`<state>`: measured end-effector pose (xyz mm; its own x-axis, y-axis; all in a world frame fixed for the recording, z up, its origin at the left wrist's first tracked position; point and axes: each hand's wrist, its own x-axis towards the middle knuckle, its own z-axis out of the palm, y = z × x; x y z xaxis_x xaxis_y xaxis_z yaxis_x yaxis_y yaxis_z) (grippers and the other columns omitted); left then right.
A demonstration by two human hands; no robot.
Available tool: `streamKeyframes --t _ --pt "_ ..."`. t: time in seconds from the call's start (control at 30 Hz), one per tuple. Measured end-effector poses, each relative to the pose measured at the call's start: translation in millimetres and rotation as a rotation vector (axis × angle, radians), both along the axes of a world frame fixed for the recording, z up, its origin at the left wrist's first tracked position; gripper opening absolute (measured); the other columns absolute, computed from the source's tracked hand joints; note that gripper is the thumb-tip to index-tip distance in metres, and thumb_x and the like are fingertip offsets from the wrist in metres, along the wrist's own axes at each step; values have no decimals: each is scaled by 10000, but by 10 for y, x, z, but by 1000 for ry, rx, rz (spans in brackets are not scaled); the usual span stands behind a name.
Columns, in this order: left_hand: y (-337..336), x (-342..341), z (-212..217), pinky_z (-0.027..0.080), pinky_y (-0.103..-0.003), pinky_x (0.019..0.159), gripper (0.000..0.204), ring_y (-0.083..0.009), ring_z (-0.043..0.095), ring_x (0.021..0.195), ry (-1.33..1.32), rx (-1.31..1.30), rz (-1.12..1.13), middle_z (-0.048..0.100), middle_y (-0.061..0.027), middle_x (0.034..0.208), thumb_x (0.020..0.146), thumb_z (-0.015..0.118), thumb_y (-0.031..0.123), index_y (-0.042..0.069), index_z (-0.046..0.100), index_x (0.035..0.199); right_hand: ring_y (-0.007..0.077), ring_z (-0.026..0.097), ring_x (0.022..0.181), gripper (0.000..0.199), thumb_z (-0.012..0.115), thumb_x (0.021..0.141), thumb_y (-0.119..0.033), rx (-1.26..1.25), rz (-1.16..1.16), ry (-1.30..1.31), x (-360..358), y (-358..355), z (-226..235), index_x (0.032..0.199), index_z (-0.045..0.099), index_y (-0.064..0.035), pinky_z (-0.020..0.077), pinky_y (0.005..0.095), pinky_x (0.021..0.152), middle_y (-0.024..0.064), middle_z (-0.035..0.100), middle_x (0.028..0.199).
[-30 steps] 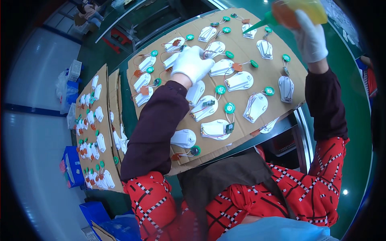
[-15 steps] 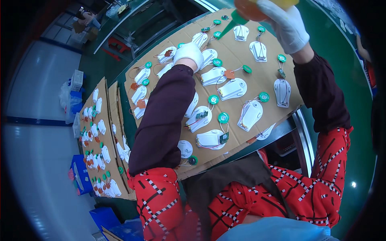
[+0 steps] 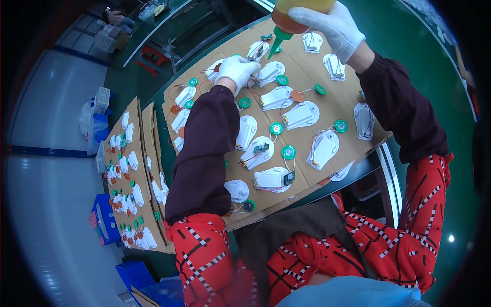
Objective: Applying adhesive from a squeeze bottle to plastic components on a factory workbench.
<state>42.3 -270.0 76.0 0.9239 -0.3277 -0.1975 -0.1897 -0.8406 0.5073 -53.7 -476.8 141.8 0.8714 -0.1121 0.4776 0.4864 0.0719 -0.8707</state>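
A cardboard sheet (image 3: 307, 66) on the green bench carries several white plastic housings wired to small green round parts and circuit boards. My left hand (image 3: 236, 69), in a white glove, presses down on a white housing (image 3: 258, 51) near the sheet's far edge. My right hand (image 3: 330, 23), also gloved, grips an orange squeeze bottle (image 3: 296, 10) tipped downward. Its green nozzle (image 3: 276, 42) points at that same housing, just beside my left fingers.
Two more cardboard sheets (image 3: 134, 179) loaded with similar white parts lie to the left. Blue boxes (image 3: 105, 225) sit on the floor at lower left. A metal rail (image 3: 391, 174) runs along the bench's near edge. Another person's hand (image 3: 116, 18) shows far at upper left.
Both hands have reached farther across the sheet. The left hand moved from a mid-sheet housing to one near the far edge, and the bottle's nozzle came down beside it.
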Motion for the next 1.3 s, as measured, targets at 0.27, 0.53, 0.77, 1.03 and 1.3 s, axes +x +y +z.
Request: streamKeyframes --t 0.27,0.53,0.77,1.03,1.3 --pt "-7 219 -206 486 -298 669 338 -183 634 716 28 113 -54 653 -115 801 740 629 315 14 669 888 123 569 911 427 720 736 -155 -10 -6 10 1 29 33 1104 549 -22 454 259 798 45 606 1011" --pt "29 -43 8 453 -252 706 231 -130 593 763 146 -212 39 641 -86 833 792 603 186 4 628 933 128 571 912 465 737 719 -181 -78 -63 80 65 127 -121 1115 546 -30 459 267 805 54 608 1012" --pt "90 -17 -87 457 -249 719 213 -135 606 774 -26 -90 -5 650 -89 852 787 601 175 6 636 911 182 577 978 521 740 726 -283 -294 -85 76 379 149 -520 1139 528 -45 472 289 838 87 594 1070" --pt "85 -96 -34 475 -242 701 214 -125 620 738 17 -177 29 658 -90 848 760 608 119 -1 654 931 174 592 964 527 750 713 -257 -329 -100 97 434 311 -563 1139 524 -43 473 284 844 91 605 1062" --pt "141 61 -253 468 -285 754 224 -218 634 780 -31 -216 15 662 -127 839 719 628 158 39 675 902 181 588 988 548 753 703 -283 -474 -184 91 446 381 -574 1146 523 -56 459 282 875 93 603 1081"
